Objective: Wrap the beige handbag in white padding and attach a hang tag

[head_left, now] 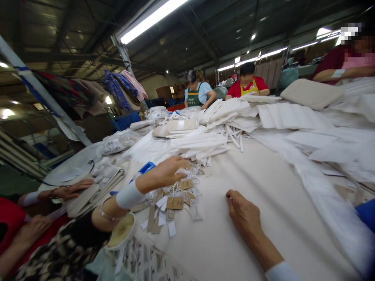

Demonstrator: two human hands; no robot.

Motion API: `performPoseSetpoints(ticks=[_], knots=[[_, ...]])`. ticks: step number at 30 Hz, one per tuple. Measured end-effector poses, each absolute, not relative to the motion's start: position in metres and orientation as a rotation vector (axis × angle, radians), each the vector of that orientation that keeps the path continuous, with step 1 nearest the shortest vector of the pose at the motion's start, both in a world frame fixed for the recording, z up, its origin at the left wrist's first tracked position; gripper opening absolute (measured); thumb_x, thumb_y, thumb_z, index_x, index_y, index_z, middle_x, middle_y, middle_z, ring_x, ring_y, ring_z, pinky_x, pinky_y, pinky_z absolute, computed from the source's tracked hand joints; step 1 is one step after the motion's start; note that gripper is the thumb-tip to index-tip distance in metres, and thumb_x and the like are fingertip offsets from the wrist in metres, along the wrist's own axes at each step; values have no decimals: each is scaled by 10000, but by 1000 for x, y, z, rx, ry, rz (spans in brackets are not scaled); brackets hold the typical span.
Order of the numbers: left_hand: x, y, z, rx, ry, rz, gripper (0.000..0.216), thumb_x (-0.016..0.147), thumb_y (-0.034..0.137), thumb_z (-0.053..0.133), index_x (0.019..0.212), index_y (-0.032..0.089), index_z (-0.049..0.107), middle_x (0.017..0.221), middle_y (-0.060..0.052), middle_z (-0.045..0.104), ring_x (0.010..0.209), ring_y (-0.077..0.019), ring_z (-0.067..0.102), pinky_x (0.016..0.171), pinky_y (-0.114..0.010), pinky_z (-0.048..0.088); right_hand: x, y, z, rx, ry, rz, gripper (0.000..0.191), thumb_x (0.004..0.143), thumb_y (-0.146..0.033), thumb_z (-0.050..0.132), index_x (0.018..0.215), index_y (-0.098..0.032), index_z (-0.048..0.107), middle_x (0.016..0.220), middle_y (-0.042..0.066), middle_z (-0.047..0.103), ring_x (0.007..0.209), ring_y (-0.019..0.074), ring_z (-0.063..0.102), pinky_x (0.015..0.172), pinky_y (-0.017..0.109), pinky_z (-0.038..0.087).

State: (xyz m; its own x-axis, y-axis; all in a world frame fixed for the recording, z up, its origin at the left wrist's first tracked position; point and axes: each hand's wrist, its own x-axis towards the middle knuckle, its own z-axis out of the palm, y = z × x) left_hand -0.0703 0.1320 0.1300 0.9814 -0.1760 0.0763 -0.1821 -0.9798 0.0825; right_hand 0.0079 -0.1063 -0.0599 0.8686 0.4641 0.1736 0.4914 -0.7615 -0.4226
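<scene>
My left hand (164, 171) reaches over a heap of tags and small clear packets. Its thumb and fingers are apart; whether they touch the whitish packet showing between them I cannot tell. Below it lie brown cardboard tags (175, 203) with cords, some white tags (172, 228) and a clear packet (196, 210). My right hand (244, 212) rests on the pale cloth (263, 175), to the right of the heap. Its fingers are curled together and nothing shows in them. A blue-handled tool (146, 168) is partly hidden behind my left wrist.
A white tub (124, 232) stands beneath my left forearm. At left, a co-worker's hand (73, 189) lies on folded beige fabric (109, 185). White sheets (199, 144) are piled beyond the heap, with a beige cushion-like piece (312, 93) at right. Several people work across the table.
</scene>
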Motion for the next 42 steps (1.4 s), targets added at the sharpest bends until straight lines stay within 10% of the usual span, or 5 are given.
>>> performPoseSetpoints(ticks=[6,12,26,33,42], knots=[[-163,142,72,3026,250,-19,493,872,247,528,1359,287,458,1250,-49,565,1184,-226,519,1022,-372,411,4,-107,-55,-2605,-669,-35,131,980,-268,463,1016,-242,587,972,-21,663,650,125,547,541,272,184],[-144,153,23,3019,283,-165,986,698,316,743,1503,203,184,1580,-169,152,1460,-364,96,1161,-519,172,2,-108,-54,-2605,-684,-37,125,979,-263,456,1021,-241,572,959,-9,675,677,142,574,547,273,188],[-26,153,23,3200,-46,34,557,826,108,566,1358,197,427,1442,-167,384,1302,-342,383,1056,-542,333,6,-108,-56,-2545,-681,-48,125,966,-231,457,1010,-234,574,981,-17,679,727,144,592,560,272,198],[-6,94,-9,3184,-586,165,540,937,432,515,1417,233,370,1541,-89,320,1439,-282,197,1171,-513,139,7,-106,-58,-2566,-692,-76,111,964,-222,464,985,-236,572,950,-23,669,718,149,597,551,270,189],[-1,118,-14,3320,-264,284,309,914,97,394,1156,131,584,1316,-137,555,1289,-300,420,1100,-550,252,7,-102,-58,-2559,-711,-137,161,956,-153,433,945,-222,579,924,-18,667,732,150,627,548,287,221]])
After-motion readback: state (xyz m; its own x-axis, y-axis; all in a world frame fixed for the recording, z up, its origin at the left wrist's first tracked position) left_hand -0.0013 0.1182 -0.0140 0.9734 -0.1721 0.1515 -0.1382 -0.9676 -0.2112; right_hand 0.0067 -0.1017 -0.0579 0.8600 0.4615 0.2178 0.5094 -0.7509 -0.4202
